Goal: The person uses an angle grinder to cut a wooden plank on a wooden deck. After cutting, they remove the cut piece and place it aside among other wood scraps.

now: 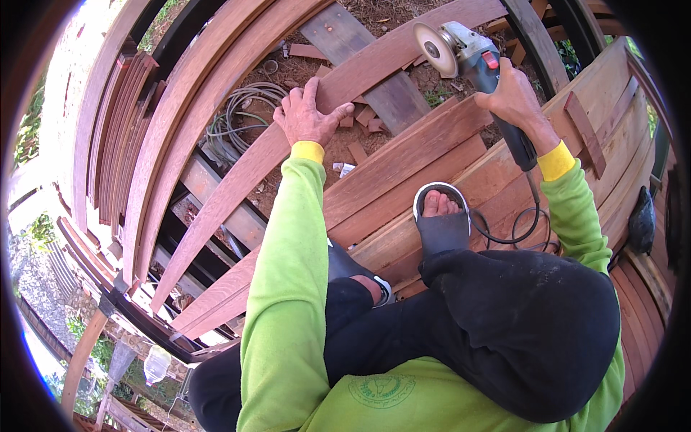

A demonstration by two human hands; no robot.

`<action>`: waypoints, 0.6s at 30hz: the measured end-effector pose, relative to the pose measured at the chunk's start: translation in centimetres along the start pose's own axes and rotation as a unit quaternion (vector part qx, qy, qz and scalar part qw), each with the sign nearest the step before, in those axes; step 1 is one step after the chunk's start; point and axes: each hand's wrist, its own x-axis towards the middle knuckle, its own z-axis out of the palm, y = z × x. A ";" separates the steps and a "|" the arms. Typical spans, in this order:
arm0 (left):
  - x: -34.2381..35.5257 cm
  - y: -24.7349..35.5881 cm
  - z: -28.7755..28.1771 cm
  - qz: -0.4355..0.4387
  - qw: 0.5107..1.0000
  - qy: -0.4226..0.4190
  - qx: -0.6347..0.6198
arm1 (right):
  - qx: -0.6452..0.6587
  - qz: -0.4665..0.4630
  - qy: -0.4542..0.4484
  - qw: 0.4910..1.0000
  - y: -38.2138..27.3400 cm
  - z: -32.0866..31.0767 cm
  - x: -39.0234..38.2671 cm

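Note:
My right hand [512,101] is closed around the body of an angle grinder [469,59], which has a grey head and a red switch. A round, tan disc [434,49] on the grinder stands just off the far part of a long reddish wooden plank [389,63]; I cannot tell if they touch. Fingers spread, my left hand [306,115] lies flat on the same plank, to the left of the grinder. A black cord [531,189] runs from the grinder's rear end down toward the boards by my foot.
More long planks [216,65] lie side by side on the left across dark beams [188,25]. Beneath them are coiled grey cable [248,108] and wood offcuts [365,115] on the soil. My sandalled foot [440,216] rests on boards [417,180]; a loose wood strip [584,133] lies at right.

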 end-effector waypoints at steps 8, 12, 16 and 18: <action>0.0 0.2 -0.1 -0.002 1.000 0.000 -0.002 | -0.001 -0.003 0.005 1.000 0.2 0.2 0.1; 0.1 -0.3 0.3 0.000 1.000 0.007 0.023 | 0.000 0.006 -0.004 1.000 0.0 0.1 0.1; 0.1 -0.2 0.2 -0.003 1.000 0.002 0.025 | 0.003 0.009 -0.009 1.000 0.1 0.1 0.2; 0.1 -0.2 0.2 -0.003 1.000 0.004 0.024 | 0.003 0.008 -0.007 1.000 0.1 0.1 0.2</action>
